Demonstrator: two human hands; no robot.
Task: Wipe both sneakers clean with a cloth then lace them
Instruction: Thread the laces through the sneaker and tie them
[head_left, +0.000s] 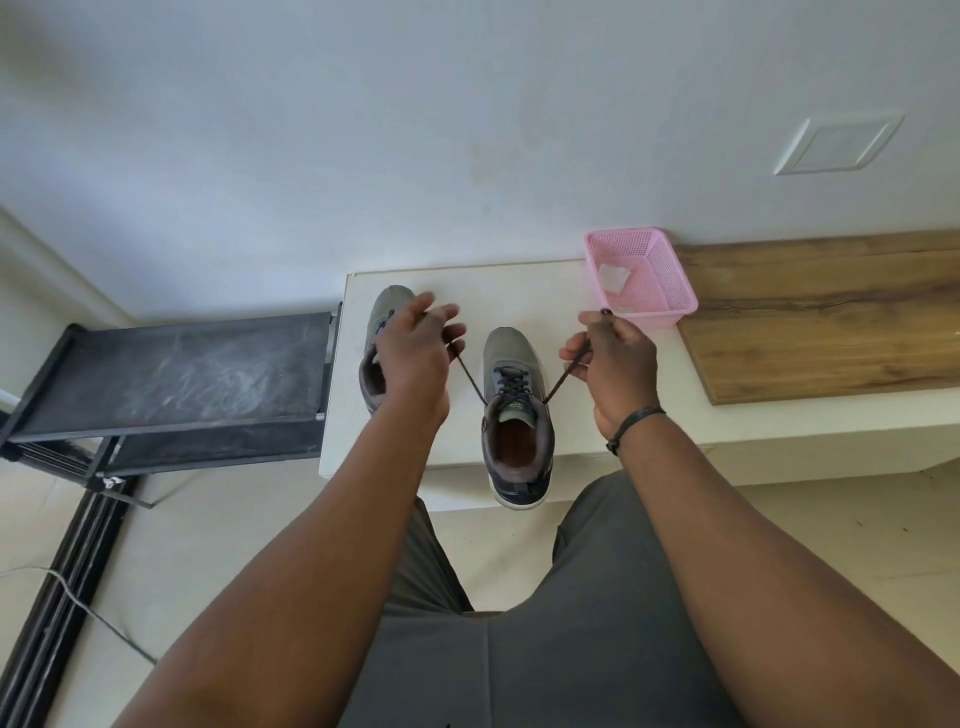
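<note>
Head view is showing both hands up over the white bench, and the lacing step is well under way! The left hand is pinching one end of the dark shoelace, the right hand is gripping the other end, and both ends are running taut down to the top eyelets of the grey fabric sneaker with the white sole, which is sitting at the bench's near edge, heel hanging over it. Laces are already crossing up its front, so this looks like the tightening pull. Next, I'd judge, the ends need crossing and knotting, with tension kept even. The second grey sneaker is lying toward the bench's left edge, partly hidden behind the left hand; whether it is fully laced, I cannot tell. Over by the far edge, the pink plastic mesh basket is holding a pale crumpled cloth.
</note>
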